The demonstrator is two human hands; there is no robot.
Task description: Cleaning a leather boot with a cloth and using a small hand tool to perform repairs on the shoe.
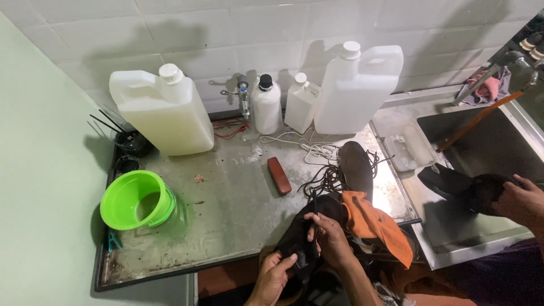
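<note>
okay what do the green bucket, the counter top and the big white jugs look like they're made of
Green bucket: glossy moulded plastic, probably; it is bright and slightly see-through. Counter top: looks like stainless steel, grey, dull sheen, stained. Big white jugs: milky translucent plastic, with moulded handles and screw caps.

Four plastic containers stand along the back edge of the metal counter [238, 198], against the tiled wall. Near the back left corner stands a large translucent jug [161, 113] with a handle and white cap, holding yellowish liquid. Toward the middle stands a small white bottle with a black cap [266, 105], and just beside it a small white canister [301, 102] with a white cap. Touching that, near the back right corner, stands a large white jug [357, 88].
</note>
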